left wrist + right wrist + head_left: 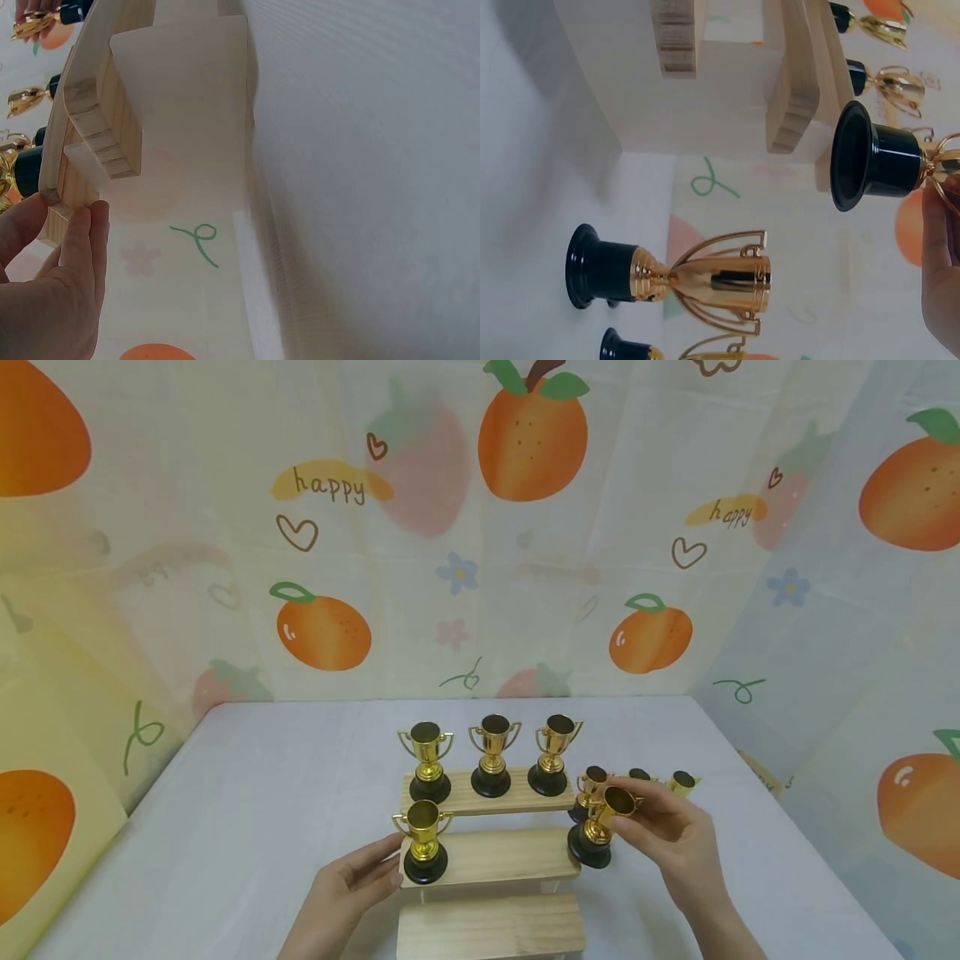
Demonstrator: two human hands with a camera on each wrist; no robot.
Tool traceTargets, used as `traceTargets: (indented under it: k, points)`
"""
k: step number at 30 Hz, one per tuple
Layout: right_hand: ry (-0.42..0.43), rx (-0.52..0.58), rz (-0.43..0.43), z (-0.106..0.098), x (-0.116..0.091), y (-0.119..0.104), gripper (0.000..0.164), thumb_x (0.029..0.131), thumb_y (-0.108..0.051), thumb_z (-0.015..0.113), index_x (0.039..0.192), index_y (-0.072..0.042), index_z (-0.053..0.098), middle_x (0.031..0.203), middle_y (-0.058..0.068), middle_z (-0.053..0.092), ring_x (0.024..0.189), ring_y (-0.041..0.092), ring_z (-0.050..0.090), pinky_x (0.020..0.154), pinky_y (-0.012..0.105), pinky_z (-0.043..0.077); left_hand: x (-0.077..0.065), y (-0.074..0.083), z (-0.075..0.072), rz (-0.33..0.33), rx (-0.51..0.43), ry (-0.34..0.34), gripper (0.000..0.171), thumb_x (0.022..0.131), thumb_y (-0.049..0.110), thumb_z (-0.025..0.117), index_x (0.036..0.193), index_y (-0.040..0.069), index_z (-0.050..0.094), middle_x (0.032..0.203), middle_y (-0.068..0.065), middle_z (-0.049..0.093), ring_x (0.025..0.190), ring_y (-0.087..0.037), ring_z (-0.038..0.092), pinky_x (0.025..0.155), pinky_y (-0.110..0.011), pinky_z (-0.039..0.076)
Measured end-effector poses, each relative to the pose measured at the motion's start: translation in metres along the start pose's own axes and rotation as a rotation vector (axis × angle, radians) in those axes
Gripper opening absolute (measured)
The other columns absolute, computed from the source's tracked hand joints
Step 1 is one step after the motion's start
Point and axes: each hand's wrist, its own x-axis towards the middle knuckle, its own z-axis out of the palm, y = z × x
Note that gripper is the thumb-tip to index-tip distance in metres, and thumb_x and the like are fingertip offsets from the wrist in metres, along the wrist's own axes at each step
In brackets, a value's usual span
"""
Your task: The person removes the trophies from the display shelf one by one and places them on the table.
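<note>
My right hand [675,839] grips a small gold trophy [597,833] by its cup, slightly tilted, beside the right end of the middle wooden step [502,857]. In the right wrist view, the black base [892,160] of this trophy shows its hollow underside. My left hand [351,887] pinches the left end of the middle step between thumb and fingers, seen closely in the left wrist view [52,289]. Another trophy [424,843] stands upright on that step's left end. Three more, among them a middle trophy [493,756], stand on the top step [517,800].
The lowest step [491,928] of the stand is bare wood. Several trophies stand on the white table [277,810] right of the stand, one trophy [720,281] plain in the right wrist view. A fruit-print curtain [420,635] hangs behind the table.
</note>
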Motion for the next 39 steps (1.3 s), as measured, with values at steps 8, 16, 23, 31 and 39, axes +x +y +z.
traceTargets:
  k: [8, 16, 23, 31, 39]
  points:
    - [0.032, -0.014, 0.015, -0.008, -0.004, -0.001, 0.042, 0.081, 0.025, 0.059, 0.121, 0.011, 0.061, 0.117, 0.001, 0.073, 0.100, 0.008, 0.071, 0.081, 0.017, 0.059, 0.000, 0.001, 0.000, -0.003, 0.008, 0.015, 0.056, 0.091, 0.015, 0.070, 0.141, -0.001, 0.051, 0.146, -0.022, 0.052, 0.123, -0.024, 0.064, 0.096, -0.031, 0.058]
    - [0.046, -0.106, 0.077, -0.016, -0.009, -0.003, 0.039, 0.083, 0.020, 0.062, 0.121, 0.012, 0.060, 0.117, -0.005, 0.072, 0.101, 0.005, 0.070, 0.083, 0.016, 0.059, -0.001, 0.001, -0.001, -0.007, -0.002, 0.012, 0.057, 0.091, 0.015, 0.069, 0.142, -0.001, 0.051, 0.147, -0.021, 0.052, 0.118, -0.013, 0.066, 0.096, -0.030, 0.057]
    - [0.033, -0.193, 0.123, -0.027, -0.013, -0.003, 0.037, 0.085, 0.015, 0.064, 0.122, 0.013, 0.058, 0.116, -0.012, 0.071, 0.101, 0.000, 0.069, 0.084, 0.014, 0.058, -0.001, 0.000, -0.001, -0.001, -0.007, 0.000, 0.057, 0.091, 0.016, 0.069, 0.142, -0.001, 0.050, 0.148, -0.021, 0.051, 0.114, -0.005, 0.066, 0.096, -0.029, 0.057]
    - [0.049, -0.167, 0.116, -0.041, -0.016, 0.004, 0.036, 0.086, 0.017, 0.061, 0.122, 0.012, 0.059, 0.115, -0.010, 0.072, 0.100, 0.002, 0.069, 0.082, 0.014, 0.058, 0.000, -0.001, -0.001, 0.007, -0.020, -0.005, 0.057, 0.091, 0.015, 0.069, 0.142, -0.002, 0.049, 0.148, -0.022, 0.050, 0.111, 0.000, 0.066, 0.096, -0.027, 0.057]
    - [0.044, -0.125, 0.115, -0.051, -0.018, 0.011, 0.038, 0.085, 0.019, 0.060, 0.122, 0.010, 0.060, 0.115, -0.007, 0.072, 0.095, 0.003, 0.069, 0.078, 0.013, 0.058, 0.000, 0.001, 0.000, 0.005, -0.026, -0.002, 0.057, 0.091, 0.015, 0.069, 0.142, -0.002, 0.049, 0.148, -0.021, 0.051, 0.108, 0.007, 0.064, 0.096, -0.026, 0.057]
